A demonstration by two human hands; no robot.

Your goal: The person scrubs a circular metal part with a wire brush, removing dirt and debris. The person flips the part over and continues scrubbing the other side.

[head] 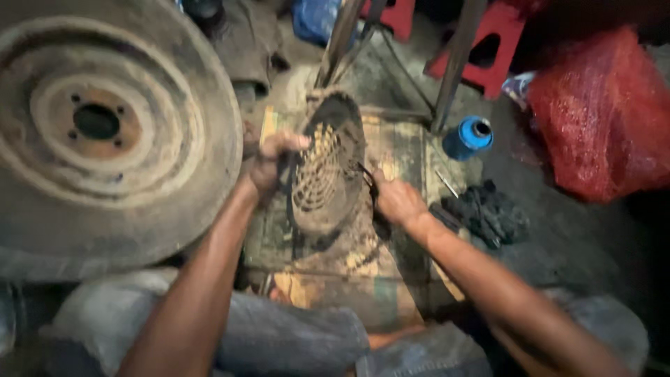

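Left hand (273, 162) clamped on the left rim of a round, grimy mesh guard (326, 167), held upright over a worn board (401, 150). Right hand (396, 200) closed at its right edge. Blue spool (469, 137) nearby; large rusty wheel (105, 132) at left.

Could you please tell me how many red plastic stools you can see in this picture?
2. One red stool stands at the top edge, partly cut off; the other red stool sits right of it, behind a metal bar. Others may be hidden.
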